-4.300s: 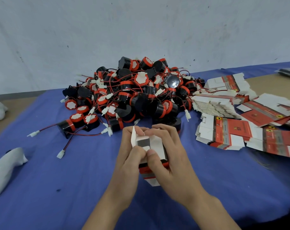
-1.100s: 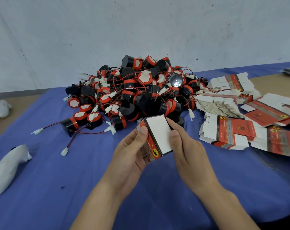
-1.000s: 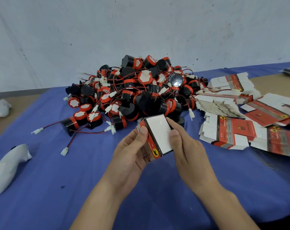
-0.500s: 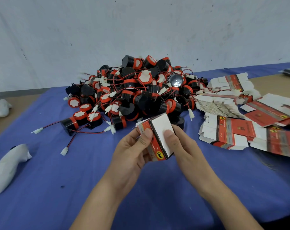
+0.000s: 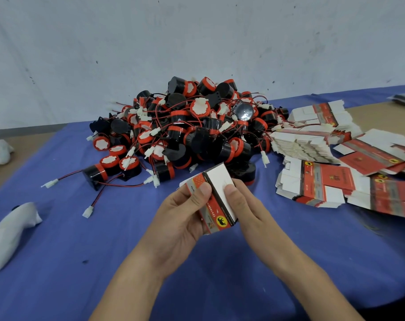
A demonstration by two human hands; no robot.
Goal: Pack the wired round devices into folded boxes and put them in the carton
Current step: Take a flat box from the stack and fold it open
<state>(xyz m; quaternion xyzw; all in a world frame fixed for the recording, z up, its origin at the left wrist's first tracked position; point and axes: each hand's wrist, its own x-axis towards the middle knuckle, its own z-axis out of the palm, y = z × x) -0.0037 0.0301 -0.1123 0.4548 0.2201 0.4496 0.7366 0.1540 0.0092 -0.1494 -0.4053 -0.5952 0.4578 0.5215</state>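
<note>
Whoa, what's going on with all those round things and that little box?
A person is packing. Their left hand and right hand both hold one small folded box, closed on the side we see. Behind it lies a pile of wired round devices, with flat unfolded boxes stacked at the right on the blue cloth.

Both hands hold a small red-and-white box (image 5: 216, 198) over the blue cloth (image 5: 85, 239): left hand (image 5: 183, 218) grips its side, right hand (image 5: 245, 205) thumb on the white face. Heap of wired round devices (image 5: 187, 128) at twelve o'clock, flat box blanks (image 5: 335, 163) at two.
</note>
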